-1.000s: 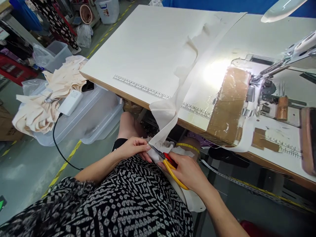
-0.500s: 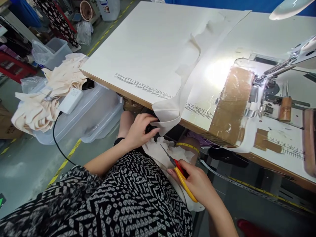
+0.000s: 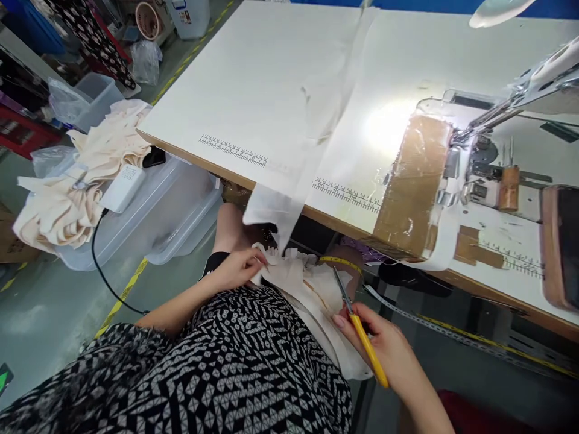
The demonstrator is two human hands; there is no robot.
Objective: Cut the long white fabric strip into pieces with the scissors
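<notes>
My right hand (image 3: 380,340) is closed around yellow-handled scissors (image 3: 368,349), their blades pointing up and away from me above my lap. My left hand (image 3: 239,268) pinches the edge of the white fabric (image 3: 312,289) that lies gathered across my lap, its upper edge ruffled. A separate-looking length of thin white cloth (image 3: 275,208) hangs over the table's front edge just beyond my left hand and runs back across the tabletop. Whether it joins the piece in my lap I cannot tell.
A sewing machine (image 3: 479,157) stands on the white table (image 3: 217,78) at right, near a phone (image 3: 563,247). Bundles of cream cloth (image 3: 58,211) and a white power bank (image 3: 122,188) with a cable rest on plastic bins (image 3: 167,211) at left. A tape measure (image 3: 429,322) hangs below the table.
My left hand has let go of the hanging cloth and come down to the fabric in my lap. The cloth now hangs flatter. My right hand with the scissors has moved slightly right and down.
</notes>
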